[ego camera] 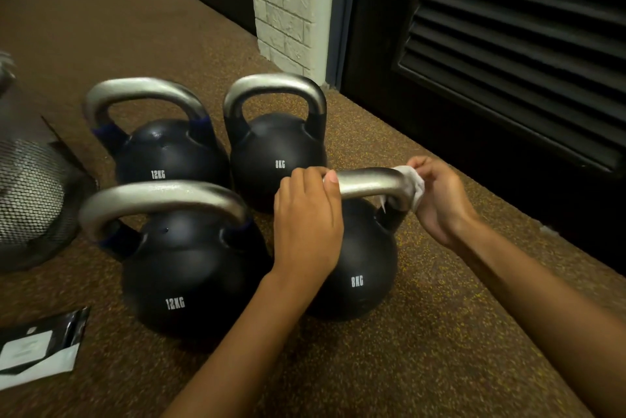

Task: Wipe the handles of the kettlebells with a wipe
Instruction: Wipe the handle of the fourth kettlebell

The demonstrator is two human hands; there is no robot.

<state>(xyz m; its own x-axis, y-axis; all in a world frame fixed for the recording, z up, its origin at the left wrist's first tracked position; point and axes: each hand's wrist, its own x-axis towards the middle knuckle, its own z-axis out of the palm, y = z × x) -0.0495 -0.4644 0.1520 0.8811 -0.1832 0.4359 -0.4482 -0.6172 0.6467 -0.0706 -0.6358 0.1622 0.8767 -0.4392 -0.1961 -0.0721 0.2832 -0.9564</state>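
Pinching the wipe (415, 184) around the right bend of the handle (369, 182) of the near 8KG kettlebell (359, 265), by the floor's (440, 333) right edge, the right hand (440, 200) is wiping while the left hand (306, 214) is gripping the other end. Likely next: sweeping the wipe along the bar.
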